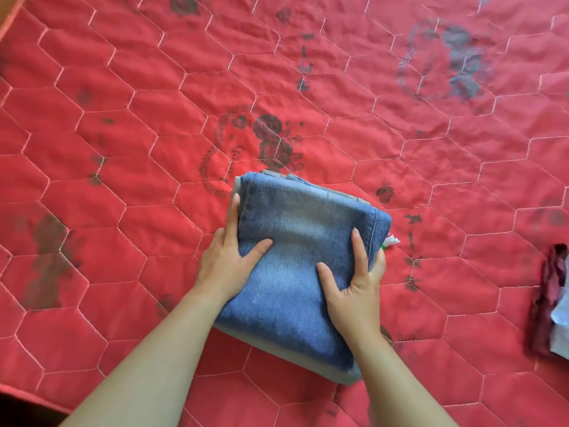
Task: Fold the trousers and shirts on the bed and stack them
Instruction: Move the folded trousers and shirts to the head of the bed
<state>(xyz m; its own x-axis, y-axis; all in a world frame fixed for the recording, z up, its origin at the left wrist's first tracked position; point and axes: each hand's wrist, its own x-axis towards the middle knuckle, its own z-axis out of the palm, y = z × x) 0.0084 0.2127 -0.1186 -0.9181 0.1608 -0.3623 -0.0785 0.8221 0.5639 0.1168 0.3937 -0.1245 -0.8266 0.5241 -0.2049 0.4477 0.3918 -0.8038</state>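
Denim jeans (295, 241) — left grip (228, 266), right grip (354, 291) clamped on side edges, red quilt (123, 149) around.

A: Place?
B: Home, bedroom: a bed (446, 303) fills the view, red quilted cover (154, 72), hexagon stitching, faded rose prints (271, 140).
A: Anything else?
B: Folded jeans (301, 257) on it, more clothes (551, 303) at the right edge. Household laundry.

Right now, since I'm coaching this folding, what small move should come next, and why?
Probably square the jeans over the grey garment beneath. The left hand and right hand grip the stack's sides, and grey shows past the jeans' left and near edges.
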